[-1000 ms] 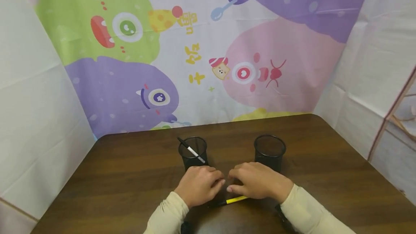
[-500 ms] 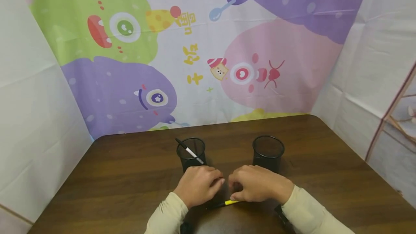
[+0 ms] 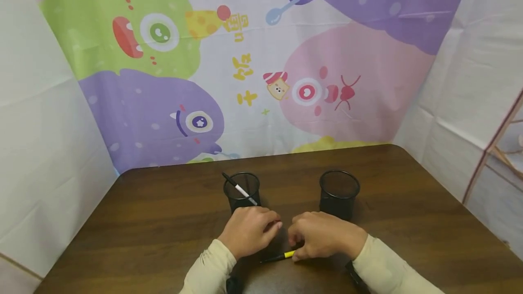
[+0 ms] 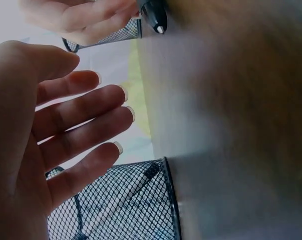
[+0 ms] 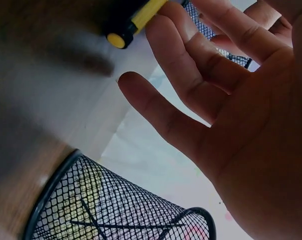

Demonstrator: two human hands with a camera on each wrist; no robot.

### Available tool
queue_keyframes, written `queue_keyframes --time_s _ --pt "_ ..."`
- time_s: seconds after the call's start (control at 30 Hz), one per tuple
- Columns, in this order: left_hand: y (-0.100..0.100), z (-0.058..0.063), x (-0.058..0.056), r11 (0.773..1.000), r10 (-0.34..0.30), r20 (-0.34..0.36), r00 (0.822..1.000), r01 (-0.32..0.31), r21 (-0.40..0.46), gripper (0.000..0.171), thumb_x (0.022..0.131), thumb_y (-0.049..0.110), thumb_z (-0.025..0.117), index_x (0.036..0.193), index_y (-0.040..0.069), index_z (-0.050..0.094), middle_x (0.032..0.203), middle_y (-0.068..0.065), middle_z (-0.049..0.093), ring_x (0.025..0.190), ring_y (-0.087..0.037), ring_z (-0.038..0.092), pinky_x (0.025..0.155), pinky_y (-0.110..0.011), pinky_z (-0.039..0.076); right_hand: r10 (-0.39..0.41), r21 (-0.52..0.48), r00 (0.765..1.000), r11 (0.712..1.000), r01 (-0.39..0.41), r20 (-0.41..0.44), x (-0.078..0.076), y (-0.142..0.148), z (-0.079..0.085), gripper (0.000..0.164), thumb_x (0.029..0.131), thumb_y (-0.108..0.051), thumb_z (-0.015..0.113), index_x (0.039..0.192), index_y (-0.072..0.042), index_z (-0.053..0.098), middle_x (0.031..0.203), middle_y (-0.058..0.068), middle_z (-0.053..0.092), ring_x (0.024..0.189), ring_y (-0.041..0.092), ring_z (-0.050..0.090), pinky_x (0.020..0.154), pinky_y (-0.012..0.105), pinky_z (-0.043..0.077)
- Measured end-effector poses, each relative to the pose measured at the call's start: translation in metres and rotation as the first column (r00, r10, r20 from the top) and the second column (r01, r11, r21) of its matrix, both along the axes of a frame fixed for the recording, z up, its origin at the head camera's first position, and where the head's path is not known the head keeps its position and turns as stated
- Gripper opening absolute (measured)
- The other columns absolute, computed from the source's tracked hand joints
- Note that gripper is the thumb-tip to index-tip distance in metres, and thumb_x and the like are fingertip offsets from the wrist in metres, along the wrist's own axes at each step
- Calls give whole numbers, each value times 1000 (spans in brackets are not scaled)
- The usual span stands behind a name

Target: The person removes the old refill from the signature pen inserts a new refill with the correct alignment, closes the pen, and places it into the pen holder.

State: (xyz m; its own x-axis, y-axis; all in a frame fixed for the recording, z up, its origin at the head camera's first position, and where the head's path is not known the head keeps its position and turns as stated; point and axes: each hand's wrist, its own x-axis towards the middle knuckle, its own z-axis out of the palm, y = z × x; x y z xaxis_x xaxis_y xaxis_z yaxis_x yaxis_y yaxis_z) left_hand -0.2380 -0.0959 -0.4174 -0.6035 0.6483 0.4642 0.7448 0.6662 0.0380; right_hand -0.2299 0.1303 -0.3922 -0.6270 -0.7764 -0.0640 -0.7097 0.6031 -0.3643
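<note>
Low in the middle of the head view, the right hand lies over a yellow-and-black pen that rests flat on the tabletop. Its fingers are curled down onto the yellow end of the pen, but the right wrist view shows them bent loosely with the pen at their tips, so I cannot tell whether they have closed on it. The pen is not lifted.

The left hand sits just left of it, fingers relaxed and nearly straight, holding nothing; the two hands almost touch.

Behind the hands stand two black mesh cups. The left cup already holds a black-and-white pen leaning against its rim. The right cup looks empty from above.

Judging from this, one pen is stowed and the yellow one is left to pick up and drop into a cup.
</note>
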Motion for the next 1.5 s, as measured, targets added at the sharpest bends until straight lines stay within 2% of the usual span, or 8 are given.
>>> queue_keyframes --time_s 0.5,0.93,1.1,1.2,1.3,1.5 --pt "-9 6 -3 1000 21 -4 1000 -21 10 13 94 31 70 94 21 77 81 12 70 65 -3 63 53 -26 51 22 11 994 1000 -21 -105 -2 -3 -7 13 84 -32 83 83 -28 71 84 -18 51 71 -3 50 62 21 48" --pt "-10 5 -3 1000 28 -17 999 -28 4 12 94 32 69 94 22 77 82 13 71 67 -3 64 54 -28 52 14 23 992 1000 -11 -128 -4 -1 -9 15 88 -25 79 78 -27 67 79 -18 51 65 -2 48 58 21 46" --pt "-12 4 -3 999 36 -10 999 -36 6 12 94 32 70 95 22 77 83 12 71 68 -3 64 55 -28 52 -13 -5 995 1000 12 -102 -6 1 -8 19 90 -24 75 77 -28 63 78 -18 51 63 -1 49 56 21 45" --pt "-14 4 -4 999 38 8 999 -38 9 12 94 31 70 95 21 77 83 12 71 69 -3 64 55 -27 52 -23 -36 997 999 20 -76 -8 2 -8 20 92 -22 73 77 -27 62 78 -18 51 62 -1 49 55 21 45" --pt "-15 4 -4 999 35 36 999 -36 23 12 94 31 70 95 21 77 82 12 71 68 -1 62 55 -26 52 -26 -65 996 998 20 -91 -9 2 -8 19 94 -21 71 78 -27 62 79 -19 51 63 -1 50 56 20 46" --pt "-17 4 -2 996 25 142 989 -38 86 11 96 30 68 96 23 77 83 16 69 68 3 58 58 -25 51 -42 -117 992 993 28 -121 -11 4 -8 14 97 -20 66 85 -24 62 78 -18 52 62 0 49 55 20 45"
